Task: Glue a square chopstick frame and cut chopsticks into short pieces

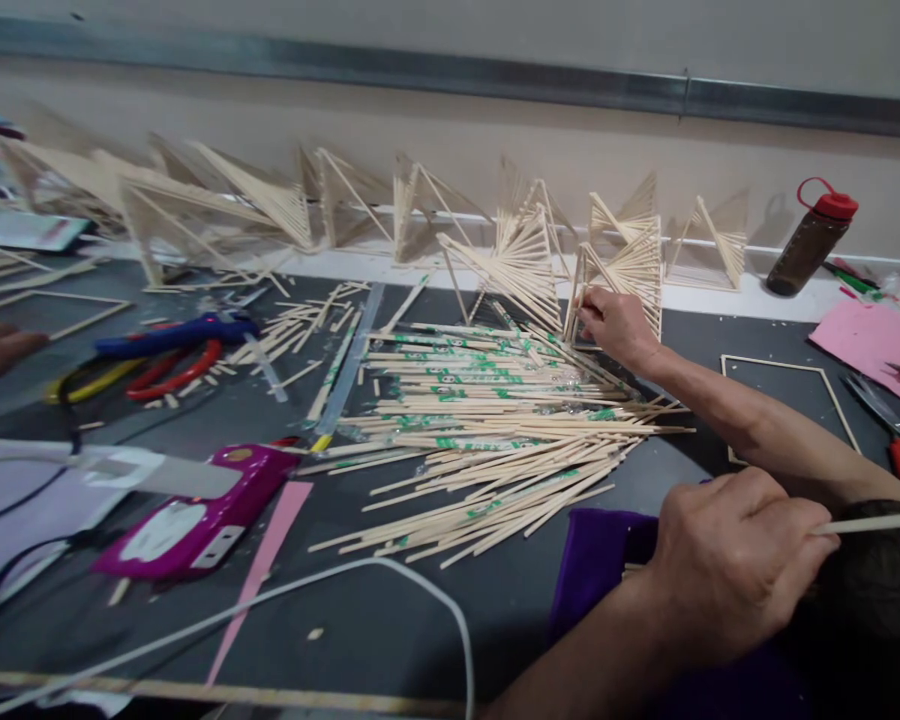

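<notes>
My left hand (pixel 735 565) is closed in a fist at the lower right. A pale wooden stick (pixel 881 522) sticks out of it toward the right edge. Farther up, my right hand (pixel 616 322) reaches over the table with its fingers pinched at the near edge of a twisted frame of wooden sticks (pixel 630 275). Its fingertips partly hide the contact. Just below lies a wide pile of loose sticks (pixel 495 470), some in clear wrappers with green print. A purple cloth item (pixel 600 550) lies beside my left hand.
Several more stick frames (pixel 352 200) line the wall. Left lie a magenta glue gun (pixel 202 510), blue-handled pliers (pixel 165 338) and a white cable (pixel 420 572). A co-worker's hand (pixel 0 352) shows at the left edge. Right are a bottle (pixel 810 240), a flat stick frame (pixel 776 362) and pink paper (pixel 870 340).
</notes>
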`<state>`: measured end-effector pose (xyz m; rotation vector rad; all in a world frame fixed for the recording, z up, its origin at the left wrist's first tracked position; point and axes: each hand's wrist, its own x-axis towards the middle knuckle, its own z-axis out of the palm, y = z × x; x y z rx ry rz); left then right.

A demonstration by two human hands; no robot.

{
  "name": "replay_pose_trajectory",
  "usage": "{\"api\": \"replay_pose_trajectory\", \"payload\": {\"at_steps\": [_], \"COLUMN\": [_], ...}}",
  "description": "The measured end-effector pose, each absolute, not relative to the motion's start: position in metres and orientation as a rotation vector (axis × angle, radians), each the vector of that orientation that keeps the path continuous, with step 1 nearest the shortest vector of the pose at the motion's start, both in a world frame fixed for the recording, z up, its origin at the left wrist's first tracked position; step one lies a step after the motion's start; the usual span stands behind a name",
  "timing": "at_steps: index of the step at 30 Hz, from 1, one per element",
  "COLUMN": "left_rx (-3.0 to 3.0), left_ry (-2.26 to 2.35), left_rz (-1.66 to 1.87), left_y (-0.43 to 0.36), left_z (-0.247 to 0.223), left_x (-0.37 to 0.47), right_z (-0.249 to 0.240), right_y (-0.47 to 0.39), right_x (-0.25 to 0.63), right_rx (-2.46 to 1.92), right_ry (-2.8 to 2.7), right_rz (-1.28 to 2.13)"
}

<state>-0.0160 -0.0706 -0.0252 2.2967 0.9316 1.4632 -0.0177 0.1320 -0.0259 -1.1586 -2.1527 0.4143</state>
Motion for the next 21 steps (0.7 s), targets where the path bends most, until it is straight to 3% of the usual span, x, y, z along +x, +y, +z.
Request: {"api": "replay_pose_trajectory", "payload": {"at_steps": [21], "left_rx": [2.405], "left_ry": [0.95], "left_rz": [1.418], "left_y": [-0.071], "left_z": [-0.025], "left_x": [-0.017], "right_z": [-0.025], "right_y": [0.144], "right_x": [-0.025], "right_rx": [-1.262], "right_ry": [-2.2], "right_rz": [0.322]}}
